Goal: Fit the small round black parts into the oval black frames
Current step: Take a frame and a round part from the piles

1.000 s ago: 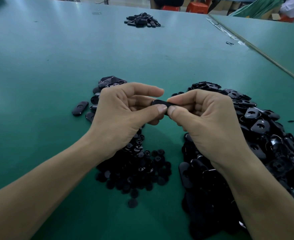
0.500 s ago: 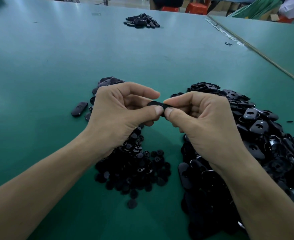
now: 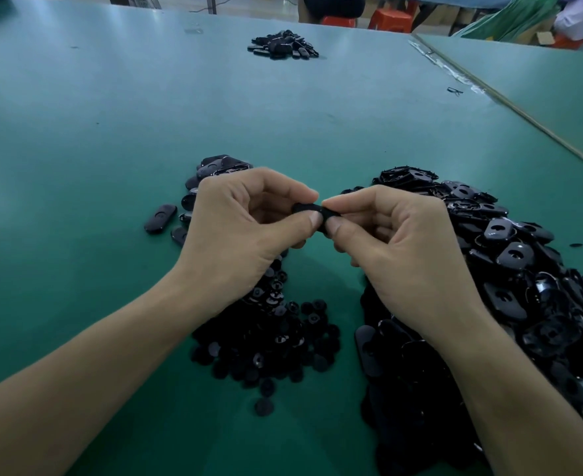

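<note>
Your left hand (image 3: 235,235) and right hand (image 3: 403,245) still pinch 1 oval black frame (image 3: 304,208) between thumbs and forefingers, above the table (image 3: 77,132), between the round parts (image 3: 269,338) near left and the frame heap (image 3: 523,269) right. Your 2 thumbs have closed together, hiding more of it.

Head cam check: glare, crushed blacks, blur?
Head view: soft glare on the green table far left; pile of oval frames and pile of round parts crush to black nearest the camera; held frame between left hand and right hand is sharp but featureless.
</note>
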A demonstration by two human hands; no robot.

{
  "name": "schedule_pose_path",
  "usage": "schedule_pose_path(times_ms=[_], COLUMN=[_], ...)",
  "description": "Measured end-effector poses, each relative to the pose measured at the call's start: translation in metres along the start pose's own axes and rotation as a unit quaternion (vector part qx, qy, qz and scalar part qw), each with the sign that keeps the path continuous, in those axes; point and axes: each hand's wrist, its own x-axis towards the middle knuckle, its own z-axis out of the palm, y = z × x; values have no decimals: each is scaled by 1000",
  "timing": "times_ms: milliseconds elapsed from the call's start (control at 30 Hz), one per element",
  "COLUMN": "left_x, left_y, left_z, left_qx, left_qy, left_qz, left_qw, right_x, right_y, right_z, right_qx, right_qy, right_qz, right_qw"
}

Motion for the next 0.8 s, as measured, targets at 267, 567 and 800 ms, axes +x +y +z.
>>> schedule_pose_path(times_ms=[267,567,800], left_x=[11,16,16], left_y=[-7,-16,-25], left_z=[-15,-26,-30], left_qx=[131,278,303], left_qy=[135,173,147], left_qz=[49,21,-24], left_qw=[981,945,941], right_x=[-3,-8,-7], right_y=[5,5,6], right_z=[2,-2,-4], right_qx=[-222,-440,-430], right_qy=[20,-43,-16], right_qz=[-41,51,48], right_qw=[974,895,901])
